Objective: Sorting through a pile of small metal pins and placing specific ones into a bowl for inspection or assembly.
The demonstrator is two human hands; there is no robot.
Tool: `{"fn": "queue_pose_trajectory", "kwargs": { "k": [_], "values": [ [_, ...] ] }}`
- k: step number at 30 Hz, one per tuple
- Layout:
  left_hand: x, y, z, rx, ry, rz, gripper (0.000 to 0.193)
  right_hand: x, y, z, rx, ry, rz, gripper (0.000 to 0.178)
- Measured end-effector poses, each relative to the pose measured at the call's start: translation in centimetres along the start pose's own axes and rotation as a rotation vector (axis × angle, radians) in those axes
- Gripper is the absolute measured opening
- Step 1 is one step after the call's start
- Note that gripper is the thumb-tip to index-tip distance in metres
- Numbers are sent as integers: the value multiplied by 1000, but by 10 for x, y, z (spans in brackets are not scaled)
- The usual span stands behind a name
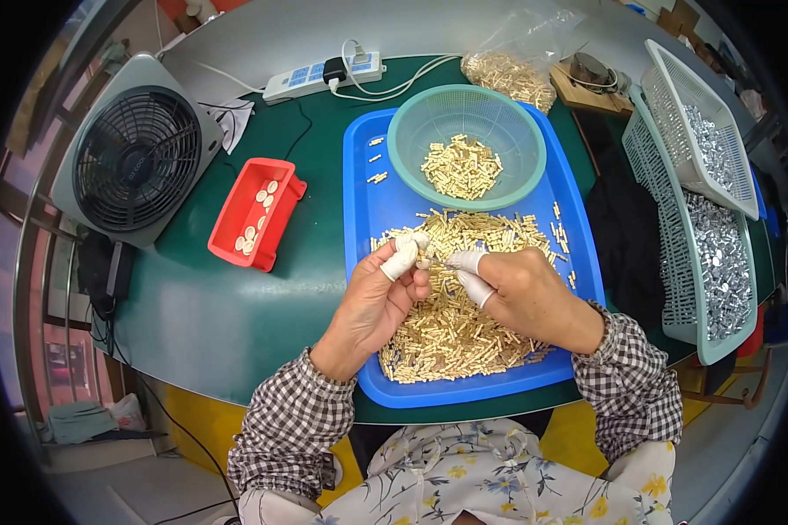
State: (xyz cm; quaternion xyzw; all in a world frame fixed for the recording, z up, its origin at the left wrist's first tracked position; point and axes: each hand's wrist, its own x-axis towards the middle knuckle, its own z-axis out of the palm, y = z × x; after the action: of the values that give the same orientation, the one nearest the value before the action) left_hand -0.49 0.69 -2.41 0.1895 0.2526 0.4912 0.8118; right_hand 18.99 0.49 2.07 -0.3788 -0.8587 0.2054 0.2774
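Both my hands meet over a blue tray point(372, 378) heaped with small brass-coloured cylindrical metal pieces point(464, 328). White finger cots cover several of my fingertips. My left hand point(381, 293) is closed in a pinch, thumb against fingers, on something too small to make out. From the right, my right hand point(534, 293) pinches a slim metal tool point(439, 262), its tip reaching to the left fingertips. Whether it is a pair of tweezers cannot be told. At the tray's far end, a green mesh basket point(396, 149) holds more brass pieces.
A red bin point(228, 214) with several round pale discs stands left, near a box fan point(70, 188). Behind are a power strip point(302, 80) with cables and a clear bag point(508, 74) of brass pieces. Stacked baskets point(678, 254) of silver parts line the right side of the green table point(201, 324).
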Motion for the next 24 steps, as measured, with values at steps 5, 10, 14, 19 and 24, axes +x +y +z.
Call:
{"fn": "queue_pose_trajectory", "kwargs": {
  "k": [5,10,14,19,24],
  "values": [
    [-2,0,2,160,19,75,18,-2,0,0,-58,3,-36,11],
    [-3,-2,6,392,68,217,16,-3,-1,0,-266,-31,-93,9],
    [-6,-2,11,417,81,265,15,1,-3,1,39,-43,71,11],
    [-6,-3,12,422,66,269,16,-3,7,10,141,19,75,18],
    [-7,-5,12,471,48,236,16,-4,3,13,-51,106,-151,14]
  ]
}}
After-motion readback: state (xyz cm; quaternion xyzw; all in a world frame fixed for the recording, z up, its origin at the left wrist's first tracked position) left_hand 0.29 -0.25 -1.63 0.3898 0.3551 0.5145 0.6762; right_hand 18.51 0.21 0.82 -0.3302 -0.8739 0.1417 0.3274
